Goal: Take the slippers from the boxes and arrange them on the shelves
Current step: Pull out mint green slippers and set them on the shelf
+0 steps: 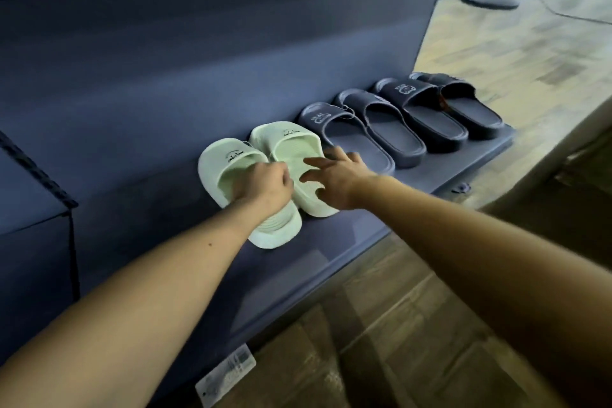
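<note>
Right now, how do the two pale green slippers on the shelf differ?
The left green slipper is gripped by the left hand, fingers curled at its inner edge. The right green slipper only has the right hand over its footbed, fingers spread. The left one ends the row, while the right one lies beside a dark slipper. Both are pale green slides on the shelf, toes toward the back wall.

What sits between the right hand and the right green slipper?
Nothing visible. The right hand spreads its fingers directly over the right green slipper; the left hand grips the left green slipper beside it.
</note>
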{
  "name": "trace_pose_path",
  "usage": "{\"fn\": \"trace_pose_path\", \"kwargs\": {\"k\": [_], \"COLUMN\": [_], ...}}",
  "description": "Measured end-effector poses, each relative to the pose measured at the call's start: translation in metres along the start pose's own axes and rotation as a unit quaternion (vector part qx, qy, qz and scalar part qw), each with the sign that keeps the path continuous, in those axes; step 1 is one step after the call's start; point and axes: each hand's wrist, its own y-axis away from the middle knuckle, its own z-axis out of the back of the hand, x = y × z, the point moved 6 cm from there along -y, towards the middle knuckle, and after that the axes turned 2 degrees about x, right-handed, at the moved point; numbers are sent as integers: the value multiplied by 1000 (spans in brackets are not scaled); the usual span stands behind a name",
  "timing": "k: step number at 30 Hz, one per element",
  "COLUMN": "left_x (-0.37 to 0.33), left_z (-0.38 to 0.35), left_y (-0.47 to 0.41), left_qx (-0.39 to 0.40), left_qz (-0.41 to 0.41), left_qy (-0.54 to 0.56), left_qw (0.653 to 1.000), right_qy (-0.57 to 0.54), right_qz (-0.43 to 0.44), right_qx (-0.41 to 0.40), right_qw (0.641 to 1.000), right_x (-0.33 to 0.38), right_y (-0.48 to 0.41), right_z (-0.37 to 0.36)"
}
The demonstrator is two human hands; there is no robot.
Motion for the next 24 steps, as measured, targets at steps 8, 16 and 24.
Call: {"fn": "trace_pose_path", "kwargs": {"k": [8, 16, 24], "left_x": [-165, -339, -470], "left_z": [33, 119, 141], "left_y": [23, 64, 60], "left_qx": [21, 40, -1], "left_qz": [-137, -315, -379], "left_qy": [257, 347, 184], "left_qw": [956, 882, 907], "right_qy": [197, -68, -163], "right_qz": [-72, -213, -242], "right_qx": [71, -17, 47], "right_qw": [975, 975, 955], "right_x": [-108, -231, -322], "right_y": [127, 305, 378], "right_z": [107, 181, 117]}}
